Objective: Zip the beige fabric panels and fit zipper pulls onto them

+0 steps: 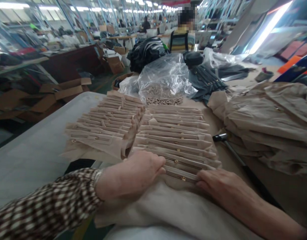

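Observation:
Beige fabric pieces with zippers lie overlapped in two rows, a left stack (103, 125) and a right stack (173, 133). My left hand (136, 173) is closed at the near edge of the right stack, its fingers curled over the cloth. On the same front piece, my right hand (218, 183) pinches the right end of the zippered strip (179, 175), near its brass-coloured zipper pull. Loose beige cloth (168, 206) from this piece hangs toward me below both hands. The fingertips of my left hand are partly hidden.
A clear plastic bag (165, 75) lies behind the stacks, by a pile of small brown pieces (164, 100). A black-handled hammer (233, 150) and a beige cloth heap (270, 123) are at right. Dark garments (205, 81) lie farther back. A person (184, 36) sits beyond.

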A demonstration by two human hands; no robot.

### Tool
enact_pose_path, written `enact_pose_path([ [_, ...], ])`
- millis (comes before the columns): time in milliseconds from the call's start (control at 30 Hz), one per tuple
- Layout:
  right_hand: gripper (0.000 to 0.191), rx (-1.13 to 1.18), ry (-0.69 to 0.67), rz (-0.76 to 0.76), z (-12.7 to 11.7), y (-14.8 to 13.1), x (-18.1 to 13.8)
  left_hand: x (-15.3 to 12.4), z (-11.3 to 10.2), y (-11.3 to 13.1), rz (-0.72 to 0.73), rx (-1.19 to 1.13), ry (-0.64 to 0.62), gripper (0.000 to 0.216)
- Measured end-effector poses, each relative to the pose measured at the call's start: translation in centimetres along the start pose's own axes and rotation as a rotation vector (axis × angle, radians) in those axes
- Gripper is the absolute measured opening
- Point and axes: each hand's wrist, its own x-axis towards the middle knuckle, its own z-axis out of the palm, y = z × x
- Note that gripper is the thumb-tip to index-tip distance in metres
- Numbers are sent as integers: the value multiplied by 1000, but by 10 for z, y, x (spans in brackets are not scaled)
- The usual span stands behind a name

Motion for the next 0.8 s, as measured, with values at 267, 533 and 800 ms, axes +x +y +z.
enact_pose_path([
  [267, 22, -194, -45, 61, 36, 18, 21, 28, 49, -15, -73, 243, 128, 19],
  [533, 21, -214, -51, 130, 41, 20, 26, 41, 60, -19, 68, 256, 294, 49],
  [800, 33, 148, -156, -78, -17, -15, 34, 51, 78, -35, 99, 161, 197, 52],
])
